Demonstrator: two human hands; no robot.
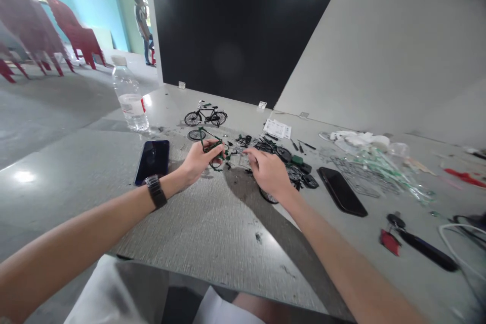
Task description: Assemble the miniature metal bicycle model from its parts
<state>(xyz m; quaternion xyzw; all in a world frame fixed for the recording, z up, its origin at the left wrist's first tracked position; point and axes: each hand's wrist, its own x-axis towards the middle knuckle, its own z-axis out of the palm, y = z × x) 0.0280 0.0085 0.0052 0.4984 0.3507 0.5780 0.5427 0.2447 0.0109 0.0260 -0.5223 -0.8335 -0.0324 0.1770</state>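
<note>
My left hand [201, 161] is closed around a small dark green model bicycle frame [208, 137], held just above the table. My right hand [266, 166] reaches down among the loose small parts [240, 151] lying at the middle, its index finger stretched out at them. Whether its fingertips pinch a part cannot be made out. Beyond my left hand, a finished-looking black model bicycle [206, 115] stands upright, and a loose spoked wheel [196, 134] lies in front of it. Several dark wheels and green and black pieces [298, 161] are heaped beside and partly behind my right hand.
A water bottle [130, 98] and a blue phone [152, 161] are on the left. Rightward lie a black phone [341, 191], plastic bags [395, 164], keys with a black handle [429, 250] and printed paper [277, 128]. A dark panel [235, 25] stands behind; a person [143, 28] is far off.
</note>
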